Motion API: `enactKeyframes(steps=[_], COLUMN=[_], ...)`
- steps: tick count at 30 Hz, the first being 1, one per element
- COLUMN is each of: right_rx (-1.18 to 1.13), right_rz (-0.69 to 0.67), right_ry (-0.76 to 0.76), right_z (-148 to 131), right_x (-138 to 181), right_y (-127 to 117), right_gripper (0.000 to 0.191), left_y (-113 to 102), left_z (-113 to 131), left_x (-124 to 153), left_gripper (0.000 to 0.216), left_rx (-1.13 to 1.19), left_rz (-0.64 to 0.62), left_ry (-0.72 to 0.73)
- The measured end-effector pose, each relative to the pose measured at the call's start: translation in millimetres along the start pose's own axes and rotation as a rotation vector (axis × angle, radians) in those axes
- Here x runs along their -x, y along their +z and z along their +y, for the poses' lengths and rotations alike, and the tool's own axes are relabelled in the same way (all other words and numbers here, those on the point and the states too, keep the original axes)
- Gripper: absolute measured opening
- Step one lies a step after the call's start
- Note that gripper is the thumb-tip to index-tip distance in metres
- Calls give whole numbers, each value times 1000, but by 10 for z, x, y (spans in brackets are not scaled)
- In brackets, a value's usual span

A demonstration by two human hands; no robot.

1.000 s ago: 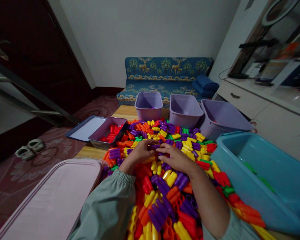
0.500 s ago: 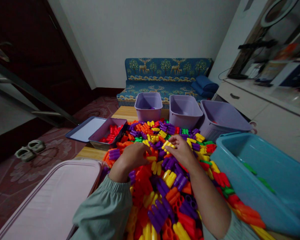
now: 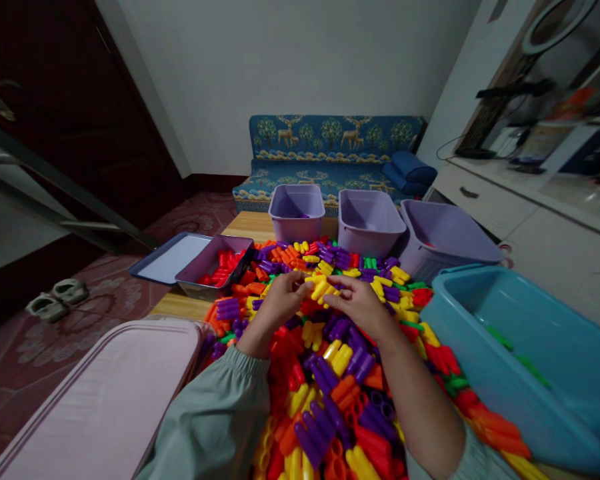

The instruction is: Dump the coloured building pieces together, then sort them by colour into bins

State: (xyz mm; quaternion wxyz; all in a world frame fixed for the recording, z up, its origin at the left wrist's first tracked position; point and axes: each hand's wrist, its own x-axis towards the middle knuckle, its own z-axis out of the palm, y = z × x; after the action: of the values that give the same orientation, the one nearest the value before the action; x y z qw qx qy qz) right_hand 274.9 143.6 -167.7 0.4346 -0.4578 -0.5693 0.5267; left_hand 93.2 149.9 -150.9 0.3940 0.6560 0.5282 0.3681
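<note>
A wide heap of plastic tube blocks [image 3: 330, 373] in red, orange, yellow, purple and green covers the wooden table. Just above the heap's middle, my left hand [image 3: 279, 301] and my right hand [image 3: 360, 303] meet. Both pinch a small cluster of yellow blocks [image 3: 321, 287] held between their fingertips. My sleeves are pale green.
Three lilac bins [image 3: 298, 210] [image 3: 370, 219] [image 3: 443, 243] stand at the table's far edge. A low lilac tray with red blocks [image 3: 215, 265] sits on a blue lid at the left. A big blue tub [image 3: 530, 347] is on the right, a pink lid [image 3: 105, 400] at the near left.
My right hand picked up yellow blocks from the heap. Both hands have since risen and come together, now holding the yellow cluster between them.
</note>
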Motion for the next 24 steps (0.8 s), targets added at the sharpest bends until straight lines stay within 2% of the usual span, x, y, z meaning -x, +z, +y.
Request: enactKeyframes(steps=[4,9,15,24], right_rx=[30,98,50,77], right_rz=[-32,10,74,141], right_ry=[-55,-64,-27,-59], right_z=[-23,-107,-128,-114], right_x=[5,30,42,18], right_y=[14,6,12,-27], right_gripper=[48,40,41,37], left_y=[47,68,76,111], left_z=[5,-6,-55,-116], left_x=[-5,-5,-3,-9], left_gripper=[33,48,47,49], left_rx=[219,261,207,85], left_rz=[-81,-173,-150,-94], left_ry=[17,22,68,107])
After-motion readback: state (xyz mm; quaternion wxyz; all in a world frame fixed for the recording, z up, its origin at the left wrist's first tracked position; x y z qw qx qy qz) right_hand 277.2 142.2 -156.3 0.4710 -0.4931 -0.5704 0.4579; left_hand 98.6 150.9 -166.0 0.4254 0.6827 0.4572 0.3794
